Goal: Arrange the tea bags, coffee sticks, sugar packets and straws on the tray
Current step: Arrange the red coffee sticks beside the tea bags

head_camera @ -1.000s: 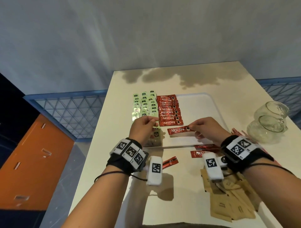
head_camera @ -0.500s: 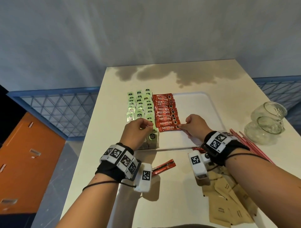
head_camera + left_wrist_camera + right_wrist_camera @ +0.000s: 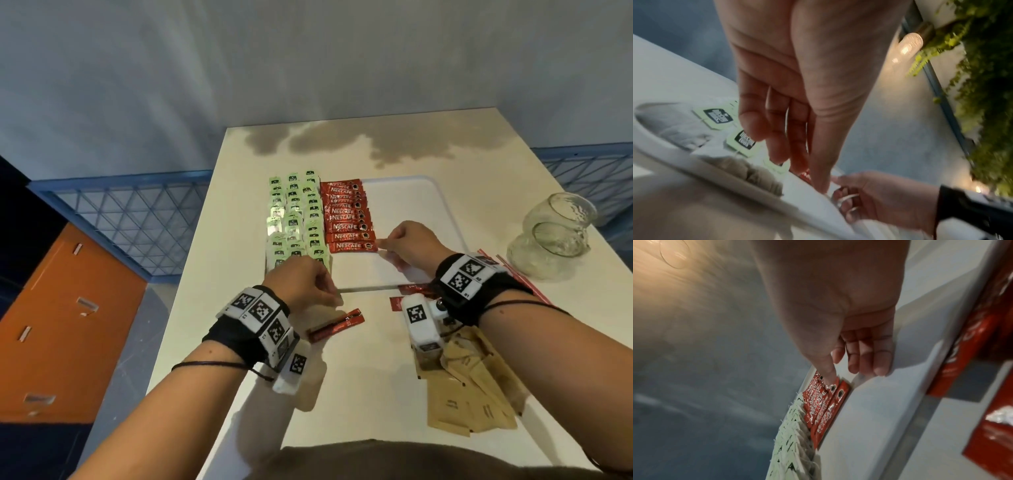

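Note:
Several green tea bags (image 3: pixel 294 219) lie in rows on the left of the white tray (image 3: pixel 411 212). Beside them is a column of red coffee sticks (image 3: pixel 347 216). My right hand (image 3: pixel 383 244) touches the right end of the nearest stick (image 3: pixel 352 246). In the right wrist view the thumb of that hand (image 3: pixel 842 369) presses on a stick's end (image 3: pixel 835 386), and the other fingertips rest on the tray. My left hand (image 3: pixel 329 291) hovers over the tray's near left corner. Its fingers (image 3: pixel 777 146) hang relaxed and hold nothing above the tea bags (image 3: pixel 718 116).
A loose coffee stick (image 3: pixel 337 323) lies on the table in front of the tray, and others (image 3: pixel 399 303) lie partly hidden under my right wrist. Brown sugar packets (image 3: pixel 472 387) are heaped at the near right. Red straws (image 3: pixel 524 284) and two glass jars (image 3: pixel 555 236) are at the right.
The right hand carried a coffee stick forward and laid it down as the nearest one in the column. The left hand drew back from the tea bags toward the tray's near edge.

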Demonstrator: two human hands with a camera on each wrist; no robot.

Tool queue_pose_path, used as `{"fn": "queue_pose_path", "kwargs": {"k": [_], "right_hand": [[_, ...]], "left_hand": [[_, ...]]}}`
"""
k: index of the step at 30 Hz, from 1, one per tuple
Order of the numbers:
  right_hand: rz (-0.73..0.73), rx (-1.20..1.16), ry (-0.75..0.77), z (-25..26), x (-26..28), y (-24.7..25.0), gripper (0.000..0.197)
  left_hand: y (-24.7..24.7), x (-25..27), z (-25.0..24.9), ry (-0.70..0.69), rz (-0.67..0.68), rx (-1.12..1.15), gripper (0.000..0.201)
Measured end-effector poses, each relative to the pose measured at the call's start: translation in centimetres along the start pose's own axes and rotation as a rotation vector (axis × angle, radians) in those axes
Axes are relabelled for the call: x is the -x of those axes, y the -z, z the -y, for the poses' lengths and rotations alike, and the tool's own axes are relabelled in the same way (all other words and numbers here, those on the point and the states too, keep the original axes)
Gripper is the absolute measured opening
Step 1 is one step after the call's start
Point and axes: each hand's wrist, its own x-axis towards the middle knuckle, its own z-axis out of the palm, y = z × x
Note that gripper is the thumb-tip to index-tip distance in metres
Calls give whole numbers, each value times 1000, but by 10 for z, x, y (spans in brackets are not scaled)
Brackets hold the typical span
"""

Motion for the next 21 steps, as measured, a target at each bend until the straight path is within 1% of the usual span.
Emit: {"fn": "queue_pose_path", "kwargs": {"k": [2,4,5,7,9,11,12,15,19,21], "right_hand": [[47,-37,5,-4,12,11,24],[99,42,59,-9,24,23,20],[116,90,98,-13,30,31,19],[125,165,158,-20,39,45,15],[135,239,183,-27,45,56,9],[140,302,184,-34,50,66,6],[128,338,185,-38,51,72,7],[121,435,183,-46,57,86,14],[163,556,213,-59,65,90,19],[157,556,241,-65,67,86,20]], "left_hand": [[-14,4,-5,19,76,-139,29],[-26,7,-6,31,93,-249,39],[-32,8,-7,35,83,-279,38],[-36,10,-10,42,51,-316,27],[-37,11,-14,60,54,-344,19],[-40,11,-22,76,66,-332,12],[-42,10,-29,75,60,-319,12],[-52,3,-44,74,10,-269,23],[-73,-7,-73,54,-73,-108,26],[-83,-10,-88,39,-106,-44,31]]}}
